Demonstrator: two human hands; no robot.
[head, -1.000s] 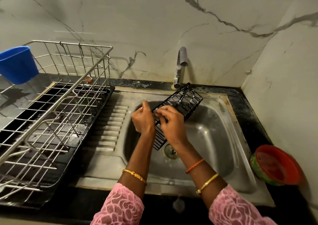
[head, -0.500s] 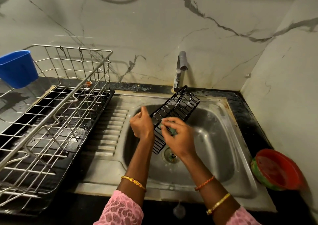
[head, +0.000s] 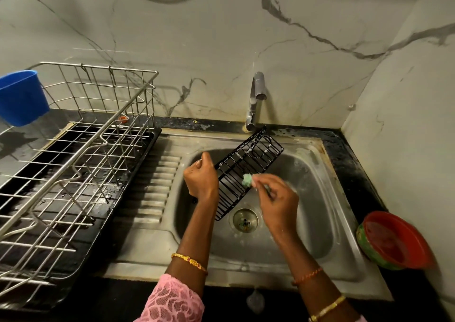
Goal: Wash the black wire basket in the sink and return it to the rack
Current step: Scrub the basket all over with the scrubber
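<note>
I am looking down from the head camera at a steel sink (head: 317, 193). My left hand (head: 202, 181) grips the near-left long edge of the black wire basket (head: 246, 171), fingers curled round the wire. The basket hangs tilted over the basin, above the drain (head: 245, 220). Its long axis runs from near the drain, low and close to me, up and away to the right toward the tap (head: 256, 100). My right hand (head: 275, 196) sits just right of the basket, pinching a small pale green scrub pad (head: 247, 179) against the wires at mid-length. The hands are close, one on each side of the basket. The dish rack (head: 81, 134) stands well to the left, so the left hand is nearer to it.
</note>
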